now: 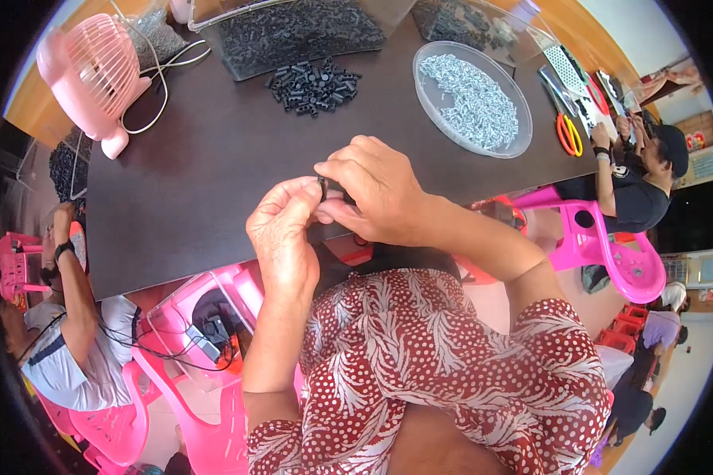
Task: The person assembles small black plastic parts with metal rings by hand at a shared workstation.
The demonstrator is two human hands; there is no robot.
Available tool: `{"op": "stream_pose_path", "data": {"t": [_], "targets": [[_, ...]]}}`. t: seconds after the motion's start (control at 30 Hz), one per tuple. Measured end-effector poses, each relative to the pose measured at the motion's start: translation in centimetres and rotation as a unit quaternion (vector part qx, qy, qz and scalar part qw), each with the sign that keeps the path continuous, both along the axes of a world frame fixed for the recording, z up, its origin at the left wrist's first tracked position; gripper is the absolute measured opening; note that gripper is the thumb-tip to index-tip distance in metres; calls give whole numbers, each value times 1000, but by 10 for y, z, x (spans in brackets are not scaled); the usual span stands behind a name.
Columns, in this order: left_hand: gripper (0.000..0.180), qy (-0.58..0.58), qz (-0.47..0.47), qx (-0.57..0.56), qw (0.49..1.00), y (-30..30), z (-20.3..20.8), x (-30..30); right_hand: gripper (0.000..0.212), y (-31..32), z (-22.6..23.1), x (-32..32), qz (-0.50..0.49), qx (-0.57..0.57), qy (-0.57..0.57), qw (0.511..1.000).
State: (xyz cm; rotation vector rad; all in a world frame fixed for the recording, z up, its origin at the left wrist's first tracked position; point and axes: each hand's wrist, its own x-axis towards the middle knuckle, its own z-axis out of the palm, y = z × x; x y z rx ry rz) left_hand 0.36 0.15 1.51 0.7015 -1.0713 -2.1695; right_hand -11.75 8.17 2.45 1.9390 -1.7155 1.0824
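Both my hands meet above the near part of the dark table (190, 182). A small black plastic piece (322, 188) is pinched between the thumb and fingers of my left hand (287, 226). My right hand (376, 190) closes in from the right, its thumb and bent forefinger at the same piece; whether it holds a second part is hidden by the fingers. Beyond my hands lies a loose heap of short black tubular parts (313, 85). To the far right stands a round clear tub (524, 131) full of small silvery screws (475, 103).
A pink fan (95, 75) with a white cable stands at the far left. Clear bins of black parts (301, 36) line the back. Orange-handled scissors (568, 134) lie at the right edge. Other people sit left (79, 348) and right (638, 190) on pink chairs.
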Motion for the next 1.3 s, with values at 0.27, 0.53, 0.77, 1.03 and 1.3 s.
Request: {"op": "stream_pose_path", "data": {"t": [0.27,0.53,0.77,1.03,1.3], "targets": [[12,-11,-16,-4,1000,3,-7,3,36,-2,-6,-1,34,11,-13,999],[15,43,-44,10,998,-2,0,7,36,-5,-3,-2,43,-4,-77,996],[15,50,-68,5,996,-3,2,11,38,-4,-8,1,47,-11,-91,995],[13,38,-80,35,995,-5,-5,15,36,-6,-8,2,62,-17,-76,995],[15,77,-125,99,984,-9,-13,14,28,-7,-9,1,63,-11,-70,995]]}}
